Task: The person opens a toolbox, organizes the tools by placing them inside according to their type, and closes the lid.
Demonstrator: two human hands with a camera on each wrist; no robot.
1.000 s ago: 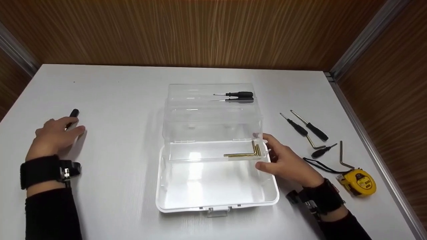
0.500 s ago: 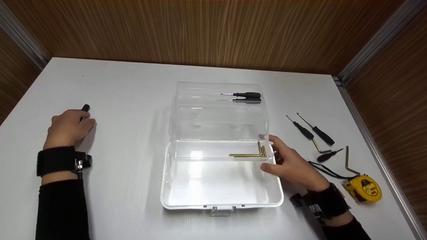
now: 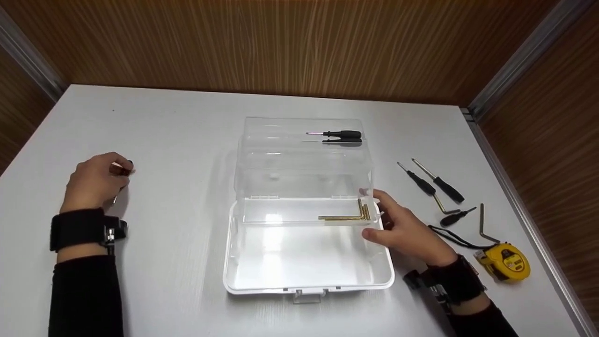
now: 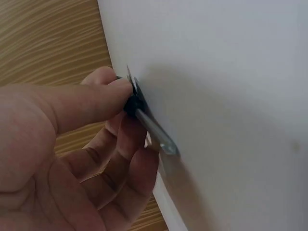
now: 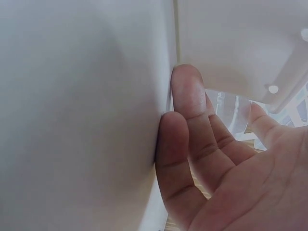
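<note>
- Step in hand, as I judge it: you're lifting a small screwdriver off the table, well left of the open box.
- Your left hand pinches its black handle; the shaft slants down toward the table, tip low.
- Your right hand rests flat, fingers straight, against the box's right wall.
- Next calls for carrying it right, over the box.
</note>
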